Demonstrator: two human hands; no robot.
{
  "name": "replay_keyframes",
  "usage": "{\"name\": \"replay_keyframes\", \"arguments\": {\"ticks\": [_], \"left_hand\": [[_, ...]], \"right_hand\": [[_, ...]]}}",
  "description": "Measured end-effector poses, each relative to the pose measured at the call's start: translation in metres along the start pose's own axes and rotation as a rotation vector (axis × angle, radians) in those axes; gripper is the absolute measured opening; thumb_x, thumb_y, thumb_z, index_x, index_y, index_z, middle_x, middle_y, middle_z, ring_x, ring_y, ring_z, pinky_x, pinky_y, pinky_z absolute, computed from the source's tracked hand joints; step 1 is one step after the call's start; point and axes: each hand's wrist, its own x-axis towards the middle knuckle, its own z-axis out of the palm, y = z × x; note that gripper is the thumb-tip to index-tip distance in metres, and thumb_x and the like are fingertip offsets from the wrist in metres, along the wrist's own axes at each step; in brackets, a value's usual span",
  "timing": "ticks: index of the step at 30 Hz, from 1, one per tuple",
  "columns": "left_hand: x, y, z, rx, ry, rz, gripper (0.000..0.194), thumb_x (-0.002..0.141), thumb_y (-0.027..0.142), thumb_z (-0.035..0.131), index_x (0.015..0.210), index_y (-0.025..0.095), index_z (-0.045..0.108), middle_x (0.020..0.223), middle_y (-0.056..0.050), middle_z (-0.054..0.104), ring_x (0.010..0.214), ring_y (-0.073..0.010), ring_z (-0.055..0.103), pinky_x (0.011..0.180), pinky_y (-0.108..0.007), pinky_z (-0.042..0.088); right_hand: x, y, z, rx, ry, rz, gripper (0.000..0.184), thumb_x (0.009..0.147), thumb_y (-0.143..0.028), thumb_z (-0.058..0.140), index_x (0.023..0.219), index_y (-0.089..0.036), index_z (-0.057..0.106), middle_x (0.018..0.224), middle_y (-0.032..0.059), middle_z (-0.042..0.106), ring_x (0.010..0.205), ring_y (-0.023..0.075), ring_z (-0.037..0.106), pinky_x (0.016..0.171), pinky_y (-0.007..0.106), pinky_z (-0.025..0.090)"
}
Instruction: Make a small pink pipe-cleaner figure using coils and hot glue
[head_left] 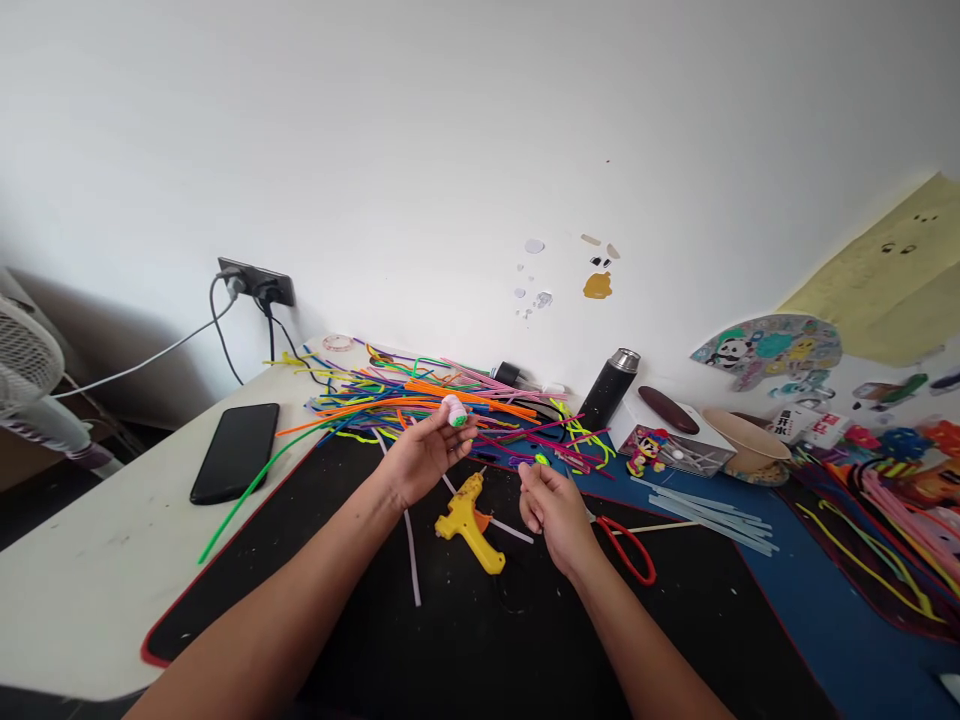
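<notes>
My left hand (424, 455) is raised above the black mat (315, 590), fingers pinched round a small pink and green pipe-cleaner ball (454, 411). My right hand (551, 510) hovers to its right, fingers curled, with a small green piece (541, 459) at its fingertips. Between and below the two hands lies a yellow glue gun (470, 520). A heap of coloured pipe cleaners (435, 400) spreads just behind both hands.
A black phone (235, 451) lies on the white table to the left. Red-handled scissors (628, 548), clear glue sticks (712, 508), a dark flask (609, 388), a bowl (746, 442) and craft clutter fill the right side. Cables run to a wall socket (255, 281). A fan (26, 365) stands far left.
</notes>
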Motion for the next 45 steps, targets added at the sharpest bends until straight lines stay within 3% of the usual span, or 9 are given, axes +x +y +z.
{"name": "replay_keyframes", "arguments": {"ticks": [6, 16, 27, 45], "left_hand": [[0.000, -0.001, 0.000, 0.037, -0.010, 0.000, 0.022, 0.100, 0.031, 0.063, 0.099, 0.012, 0.075, 0.101, -0.014, 0.079, 0.083, -0.0185, 0.075, 0.076, -0.028, 0.061], [0.001, -0.004, -0.003, 0.063, -0.032, 0.021, 0.021, 0.099, 0.030, 0.064, 0.095, 0.012, 0.075, 0.096, -0.013, 0.078, 0.084, -0.0205, 0.076, 0.077, -0.028, 0.062], [0.001, -0.003, -0.004, 0.078, -0.061, 0.030, 0.022, 0.097, 0.034, 0.069, 0.099, 0.012, 0.074, 0.099, -0.013, 0.079, 0.086, -0.0211, 0.076, 0.077, -0.029, 0.060], [-0.001, 0.000, 0.001, 0.058, -0.025, 0.019, 0.027, 0.098, 0.038, 0.067, 0.100, 0.012, 0.075, 0.103, -0.015, 0.079, 0.084, -0.0204, 0.075, 0.076, -0.029, 0.060]], "right_hand": [[0.000, 0.001, 0.001, 0.082, -0.041, 0.076, 0.048, 0.075, -0.061, 0.085, 0.078, -0.019, 0.062, 0.050, -0.0072, 0.051, 0.038, 0.0087, 0.046, 0.039, 0.020, 0.027], [-0.012, -0.016, 0.005, 0.203, -0.111, 0.165, 0.044, 0.069, -0.050, 0.093, 0.089, -0.017, 0.072, 0.081, 0.0062, 0.077, 0.056, 0.0150, 0.070, 0.041, 0.019, 0.035], [-0.015, -0.021, 0.016, 0.262, -0.151, 0.218, 0.036, 0.070, -0.041, 0.090, 0.091, -0.017, 0.074, 0.089, 0.0104, 0.082, 0.065, 0.0194, 0.076, 0.044, 0.019, 0.038], [-0.016, -0.023, 0.021, 0.224, -0.149, 0.197, 0.024, 0.073, -0.036, 0.081, 0.084, -0.019, 0.068, 0.072, 0.0024, 0.075, 0.054, 0.0148, 0.069, 0.044, 0.020, 0.038]]}}
